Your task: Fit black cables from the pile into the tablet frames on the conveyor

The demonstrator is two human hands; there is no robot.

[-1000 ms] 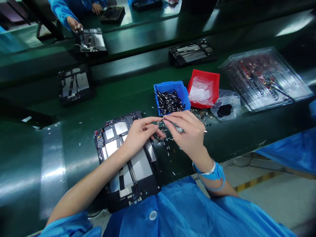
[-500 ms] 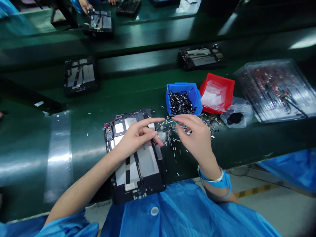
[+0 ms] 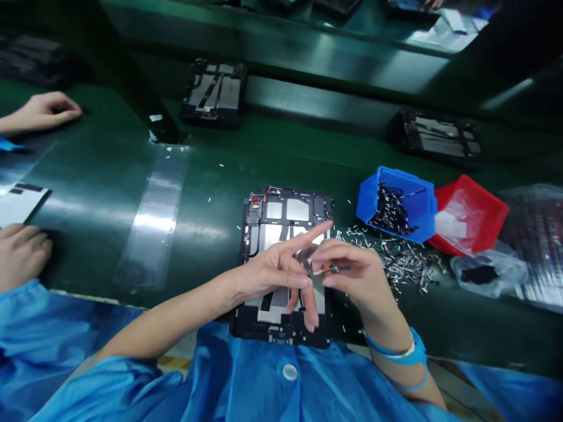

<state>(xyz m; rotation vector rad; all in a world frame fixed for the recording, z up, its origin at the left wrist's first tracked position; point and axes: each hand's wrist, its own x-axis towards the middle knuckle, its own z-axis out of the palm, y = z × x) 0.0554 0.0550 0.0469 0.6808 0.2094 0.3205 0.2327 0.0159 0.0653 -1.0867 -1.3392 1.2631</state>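
An opened tablet-like device (image 3: 272, 234) lies in front of me, its pale panels and dark ribbon strips exposed. Over its lower right part, my left hand (image 3: 281, 266) stretches out its index finger while the thumb presses against the curled fingers; whatever they hold is hidden. My right hand (image 3: 358, 266), with a blue wrist strap (image 3: 407, 354), pinches a small dark part with a gold-coloured bit (image 3: 329, 270) between thumb and fingers, close to the left fingertips. Loose tiny pieces (image 3: 407, 264) are scattered right of the device.
A blue bin (image 3: 420, 211) of small black cable-like parts stands beside a red bin (image 3: 488, 217) with clear plastic. A bag (image 3: 488, 278) and stacked clear trays (image 3: 539, 240) lie farther right. More devices (image 3: 215, 94) sit behind. A co-worker's hands (image 3: 24, 252) are at left.
The view has swung left, and a co-worker's hands have come into sight. My hands are now closer together over the device, with the right one pinching a small part.
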